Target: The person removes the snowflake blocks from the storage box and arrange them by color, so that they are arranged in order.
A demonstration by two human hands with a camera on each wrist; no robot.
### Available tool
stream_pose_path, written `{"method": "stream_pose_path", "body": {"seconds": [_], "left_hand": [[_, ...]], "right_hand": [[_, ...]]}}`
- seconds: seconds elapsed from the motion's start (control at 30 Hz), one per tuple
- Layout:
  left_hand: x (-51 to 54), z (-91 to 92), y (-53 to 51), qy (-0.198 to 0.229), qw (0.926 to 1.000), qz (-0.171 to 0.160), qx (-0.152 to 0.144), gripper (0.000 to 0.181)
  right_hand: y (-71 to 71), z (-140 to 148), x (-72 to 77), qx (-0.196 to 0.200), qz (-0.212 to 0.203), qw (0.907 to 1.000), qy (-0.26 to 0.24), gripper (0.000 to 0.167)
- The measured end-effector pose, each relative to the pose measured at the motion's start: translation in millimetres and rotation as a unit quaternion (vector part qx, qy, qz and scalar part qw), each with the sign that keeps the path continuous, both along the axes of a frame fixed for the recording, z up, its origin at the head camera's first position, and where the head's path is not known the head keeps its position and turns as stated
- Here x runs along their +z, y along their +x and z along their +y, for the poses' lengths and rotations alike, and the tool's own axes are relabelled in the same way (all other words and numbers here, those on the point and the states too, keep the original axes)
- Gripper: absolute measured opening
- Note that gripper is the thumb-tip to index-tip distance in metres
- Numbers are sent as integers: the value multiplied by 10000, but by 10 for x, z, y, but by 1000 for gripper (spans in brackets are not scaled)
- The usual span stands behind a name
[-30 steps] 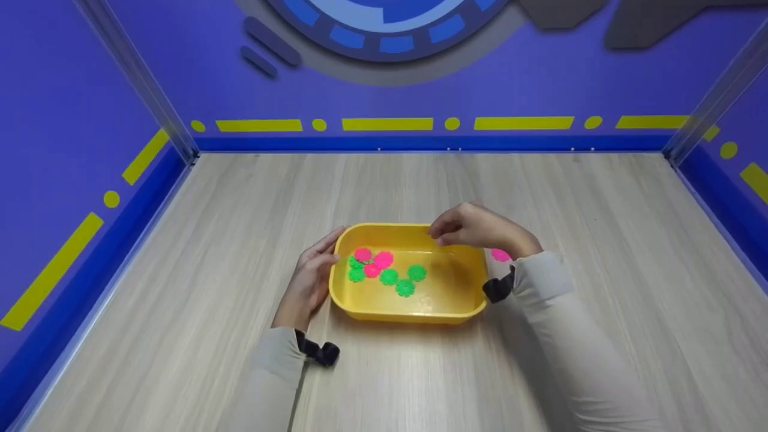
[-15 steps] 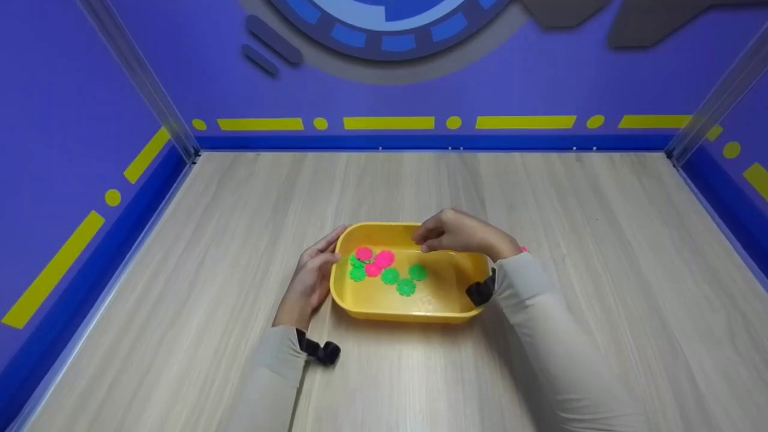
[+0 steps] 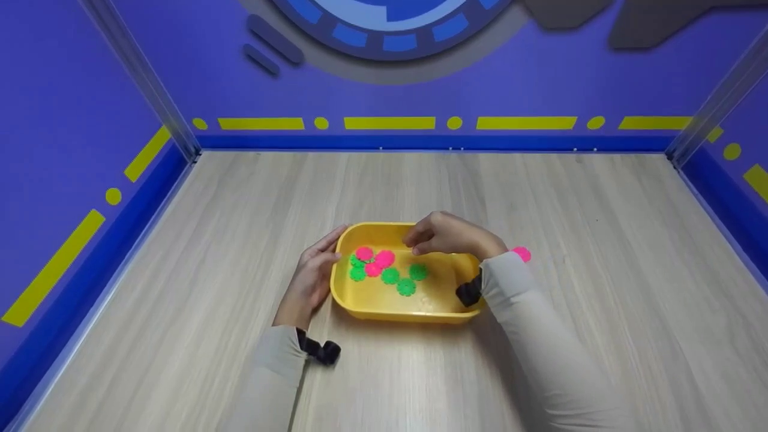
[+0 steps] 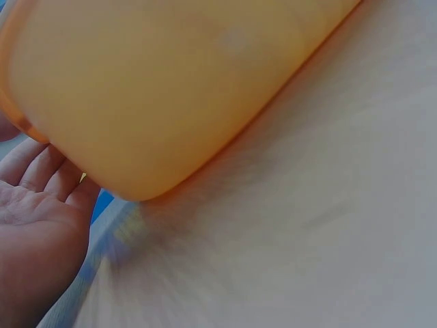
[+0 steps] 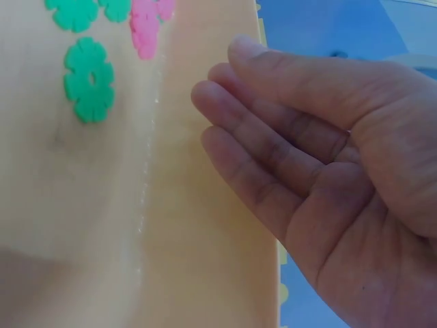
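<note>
A yellow tray holds several flower-shaped pieces, green and pink, mostly towards its left end. My left hand grips that end, thumb at the rim and fingers along the outer wall. Over the far side of the tray hovers my right hand, its fingers loosely bent. In the right wrist view the palm shows and nothing lies between thumb and fingers.
One pink piece lies on the wooden table just right of the tray, beside the right sleeve. Blue and purple walls with yellow marks stand along the back and both sides.
My right hand has moved left over the tray, and its forearm went with it. The left hand, the tray and the pieces inside stay in place.
</note>
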State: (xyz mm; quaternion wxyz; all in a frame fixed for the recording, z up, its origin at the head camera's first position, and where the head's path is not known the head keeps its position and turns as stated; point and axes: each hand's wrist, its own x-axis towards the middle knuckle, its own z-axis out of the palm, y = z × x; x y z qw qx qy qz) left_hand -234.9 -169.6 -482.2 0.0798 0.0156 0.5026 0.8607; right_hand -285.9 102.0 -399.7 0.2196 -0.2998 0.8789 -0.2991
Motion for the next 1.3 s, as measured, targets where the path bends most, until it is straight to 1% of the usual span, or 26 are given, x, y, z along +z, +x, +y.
{"method": "stream_pose_path", "body": {"seconds": [0.2, 0.43, 0.73, 0.97, 1.2, 1.3], "left_hand": [[-7, -2, -3, -42, 10000, 39, -55, 60], [-6, 7, -10, -57, 10000, 53, -41, 61], [16, 12, 7, -28, 10000, 15, -24, 62], [20, 16, -1, -55, 10000, 8, 7, 62], [12, 10, 5, 27, 10000, 14, -21, 61], [9, 7, 0, -19, 10000, 29, -24, 61]], "right_hand": [[-28, -75, -61, 116, 9, 9999, -28, 29], [-33, -136, -133, 213, -21, 9997, -67, 27], [-47, -227, -211, 472, -21, 9986, -233, 32], [-45, -312, -207, 365, -110, 9993, -28, 36], [-34, -365, -215, 454, -184, 9988, 43, 37], [-36, -387, -234, 485, -190, 9986, 127, 39]]}}
